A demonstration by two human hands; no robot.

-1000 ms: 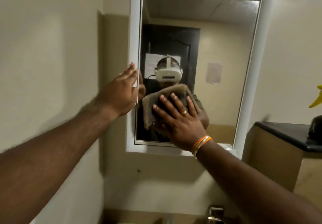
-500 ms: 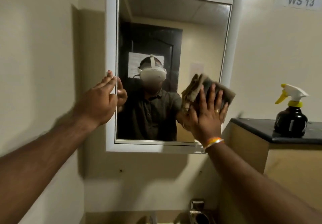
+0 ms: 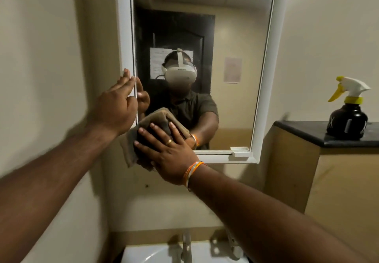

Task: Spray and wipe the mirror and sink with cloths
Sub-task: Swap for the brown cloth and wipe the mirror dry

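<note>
cloth (image 3: pixel 158 119) is the thing doing the work. it looks soft and floppy and light, so it should bend and bunch up easily. it has no handle, so the best way to hold it is with a flat hand on its middle, pushing it on the glass so it does not slip down. it is brown-grey and folded into a thick pad, with a loose corner hanging down at the left.

it sits at the bottom left corner of the mirror (image 3: pixel 231 109), partly over the white frame there. the right hand (image 3: pixel 168 154) lies flat on it, fingers straight and spread wide, pressing it on the glass. there is a ring on one finger and orange bands on the wrist.

the mirror glass is hard and smooth and could break, so i think a soft push is enough. it is tall with a white frame, and it shows a person in a dark shirt.

the left hand (image 3: pixel 117 107) rests on the left side of the frame, fingers mostly straight, holding nothing.

a spray bottle (image 3: pixel 348 115), black with a yellow and white top, stands alone on a dark counter (image 3: pixel 303 129) to the right, well apart from the hands. it looks hard and a bit slippery.

below, the white sink (image 3: pixel 155 252) and its tap (image 3: pixel 186 246) wait. the sink does not look wiped yet, i think.
</note>
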